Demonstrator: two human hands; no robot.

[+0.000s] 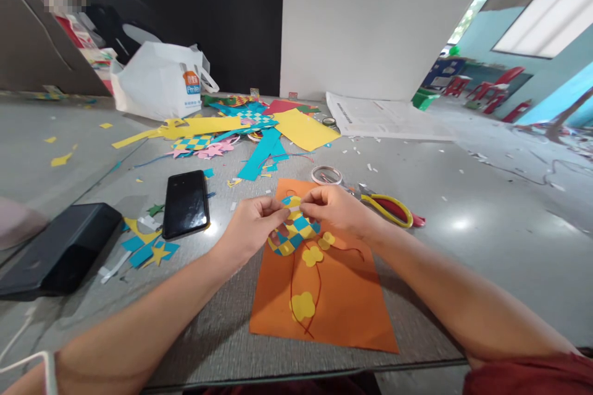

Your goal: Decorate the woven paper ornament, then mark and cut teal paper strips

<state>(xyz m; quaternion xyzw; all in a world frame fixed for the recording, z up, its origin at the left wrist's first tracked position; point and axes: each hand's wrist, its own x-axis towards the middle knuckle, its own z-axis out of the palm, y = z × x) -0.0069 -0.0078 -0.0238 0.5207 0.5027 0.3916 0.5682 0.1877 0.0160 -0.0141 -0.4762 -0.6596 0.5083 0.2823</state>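
My left hand [252,225] and my right hand [334,208] face each other in a pinch, fingertips close together. Between them is a small white strip [294,209], which looks like tape, and both hands grip it. Just below the fingers is a blue-and-yellow checkered paper piece [301,229], partly covered by my left fingers. It lies over the upper part of an orange sheet [352,315]. Yellow flower cutouts, one lower down [303,307] and others nearer the checkered piece [312,255], rest on the sheet along a thin red string [319,281].
Yellow-handled scissors [391,210] and a tape roll [327,175] lie beyond my right hand. A phone [186,203], paper scraps [151,247] and a black device [60,250] are at left. Colored paper [306,129], a white bag [155,80] and newspaper [380,117] line the back.
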